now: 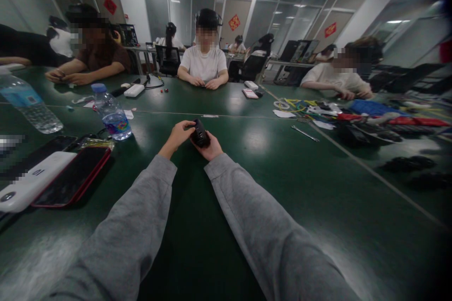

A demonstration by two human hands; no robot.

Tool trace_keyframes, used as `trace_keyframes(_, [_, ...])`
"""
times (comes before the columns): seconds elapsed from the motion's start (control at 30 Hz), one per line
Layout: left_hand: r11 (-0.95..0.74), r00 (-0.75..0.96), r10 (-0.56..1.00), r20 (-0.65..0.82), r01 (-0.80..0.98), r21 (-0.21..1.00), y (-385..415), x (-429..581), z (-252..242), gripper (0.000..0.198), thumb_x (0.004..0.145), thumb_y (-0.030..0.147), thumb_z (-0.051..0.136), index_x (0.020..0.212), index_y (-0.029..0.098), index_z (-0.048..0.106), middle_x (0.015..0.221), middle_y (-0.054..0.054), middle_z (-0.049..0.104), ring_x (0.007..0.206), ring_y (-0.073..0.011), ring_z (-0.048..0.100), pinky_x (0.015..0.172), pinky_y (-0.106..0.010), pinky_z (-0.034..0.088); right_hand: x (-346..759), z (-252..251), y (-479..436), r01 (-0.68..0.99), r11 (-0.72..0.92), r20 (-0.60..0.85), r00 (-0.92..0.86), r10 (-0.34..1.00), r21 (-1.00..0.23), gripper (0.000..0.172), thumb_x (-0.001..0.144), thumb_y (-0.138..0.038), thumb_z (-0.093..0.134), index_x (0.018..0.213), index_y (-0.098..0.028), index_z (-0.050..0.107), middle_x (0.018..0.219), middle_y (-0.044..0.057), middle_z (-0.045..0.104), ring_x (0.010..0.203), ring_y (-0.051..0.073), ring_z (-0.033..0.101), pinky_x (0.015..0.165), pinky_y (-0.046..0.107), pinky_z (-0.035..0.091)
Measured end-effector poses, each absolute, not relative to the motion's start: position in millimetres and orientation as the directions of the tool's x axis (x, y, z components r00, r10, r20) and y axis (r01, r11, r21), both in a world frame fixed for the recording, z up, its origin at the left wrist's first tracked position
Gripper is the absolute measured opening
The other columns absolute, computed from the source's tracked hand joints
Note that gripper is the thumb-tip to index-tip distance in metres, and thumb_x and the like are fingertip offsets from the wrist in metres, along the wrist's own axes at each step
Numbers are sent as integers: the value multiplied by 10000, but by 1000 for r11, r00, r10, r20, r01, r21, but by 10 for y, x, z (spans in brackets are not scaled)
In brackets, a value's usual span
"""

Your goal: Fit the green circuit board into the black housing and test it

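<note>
A small black rounded device (200,133) with a few pale marks on its face is held just above the green table, in the middle of the view. My right hand (212,146) is wrapped round its right side and underside, closed on it. From the left, my left hand (179,135) grips its upper left edge with bent fingers. Its exact kind is too small to make out. Grey sleeves cover both my forearms.
A water bottle (111,114), a larger bottle (33,106), a red-edged phone (76,176) and a white power bank (35,181) are on the left. A wrench (305,133) and tangled cables (300,107) lie right. A person (204,63) sits opposite; others work nearby.
</note>
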State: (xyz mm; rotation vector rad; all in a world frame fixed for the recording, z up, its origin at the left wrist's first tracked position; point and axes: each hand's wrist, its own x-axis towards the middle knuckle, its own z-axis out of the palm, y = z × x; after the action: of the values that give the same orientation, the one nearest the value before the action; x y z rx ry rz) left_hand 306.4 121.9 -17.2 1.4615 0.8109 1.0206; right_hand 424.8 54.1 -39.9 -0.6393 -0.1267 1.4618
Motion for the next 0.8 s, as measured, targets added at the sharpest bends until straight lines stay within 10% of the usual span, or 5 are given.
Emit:
trace_keyframes(0.57, [-161, 250, 957, 145, 46, 986, 1061, 3124, -68, 489, 536, 219, 896, 951, 197, 639, 1012, -108, 645, 1165, -305, 538, 1015, -376, 365, 4220, -393, 545, -832, -47, -343, 175, 923, -552, 208, 956, -328, 457, 898, -225, 628, 778, -1, 685, 747, 164, 647, 703, 320, 574])
trace_keyframes(0.8, [-78, 265, 962, 72, 10, 997, 1185, 3067, -22, 450, 556, 146, 856, 947, 186, 635, 1028, -103, 645, 1077, -271, 575, 860, -312, 454, 4234, -452, 578, -814, 6, -237, 176, 955, -581, 194, 964, -277, 437, 948, -215, 619, 775, 1, 698, 728, 160, 656, 702, 310, 573])
